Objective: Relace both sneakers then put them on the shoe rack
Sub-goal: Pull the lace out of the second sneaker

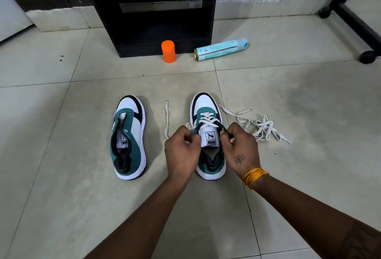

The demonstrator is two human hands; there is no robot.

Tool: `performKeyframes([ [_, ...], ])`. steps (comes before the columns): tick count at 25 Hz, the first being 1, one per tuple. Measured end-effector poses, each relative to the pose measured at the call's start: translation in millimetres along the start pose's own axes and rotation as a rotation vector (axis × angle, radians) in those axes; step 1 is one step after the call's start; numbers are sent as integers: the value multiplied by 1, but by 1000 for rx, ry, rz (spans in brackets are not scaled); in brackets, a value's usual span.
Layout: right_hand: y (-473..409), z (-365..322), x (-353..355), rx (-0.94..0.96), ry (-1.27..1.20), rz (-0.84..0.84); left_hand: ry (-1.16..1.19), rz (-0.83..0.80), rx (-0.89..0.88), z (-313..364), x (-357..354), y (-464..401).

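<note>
Both teal, white and navy suede-and-leather sneakers stand side by side on the pale tiled floor, toes pointing toward the black wooden shoe rack (152, 11). The right sneaker (208, 114) is the one being worked on: flat white lace (208, 119) already crosses its lower eyelets. The left hand (181, 149) pinches the lace near the upper eyelets on its side, fingers curled tight, and the right hand (241, 149) does the same on the other, with the two loose ends trailing off to either side. The left sneaker (128, 137) sits apart with bare eyelets, and a second tangled white lace (261, 128) lies on the floor just right of the pair.

To my eye the top rows are next. It would pay to draw both ends evenly so the crossings lie flat and untwisted, keep the tongue centred, and feed each tip cleanly through its eyelet before tightening.
</note>
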State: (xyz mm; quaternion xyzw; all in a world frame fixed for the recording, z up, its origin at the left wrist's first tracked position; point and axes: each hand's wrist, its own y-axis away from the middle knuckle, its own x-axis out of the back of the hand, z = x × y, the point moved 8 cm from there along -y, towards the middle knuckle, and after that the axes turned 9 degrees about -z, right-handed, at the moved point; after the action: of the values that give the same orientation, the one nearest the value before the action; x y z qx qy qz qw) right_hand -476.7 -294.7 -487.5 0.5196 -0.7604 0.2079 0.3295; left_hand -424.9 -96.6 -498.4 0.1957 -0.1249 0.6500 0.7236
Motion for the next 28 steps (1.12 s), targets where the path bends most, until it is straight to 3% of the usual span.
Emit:
performKeyframes([
  [4,8,-8,-3,95,144,18,-276,62,-313,44,4,6],
  [9,14,-12,-6,164,182,32,-694,-244,-575,64,-23,-17],
  [13,14,-12,-6,170,193,27,-815,-297,-674,70,-29,-27],
  [15,13,-12,-8,166,205,19,-647,-217,-605,64,-20,-37],
  [18,12,-14,-8,155,199,14,-249,-68,-129,19,8,-62],
  [20,12,-15,-9,166,215,5,-253,-72,-70,4,11,-62],
  [23,13,-18,-10,183,228,-10,-300,-48,-314,27,17,-45],
  [26,12,-18,-12,173,259,-16,-675,-233,-674,62,-11,-22],
  [28,12,-18,-14,174,272,-22,-857,-322,-786,70,-27,-18],
])
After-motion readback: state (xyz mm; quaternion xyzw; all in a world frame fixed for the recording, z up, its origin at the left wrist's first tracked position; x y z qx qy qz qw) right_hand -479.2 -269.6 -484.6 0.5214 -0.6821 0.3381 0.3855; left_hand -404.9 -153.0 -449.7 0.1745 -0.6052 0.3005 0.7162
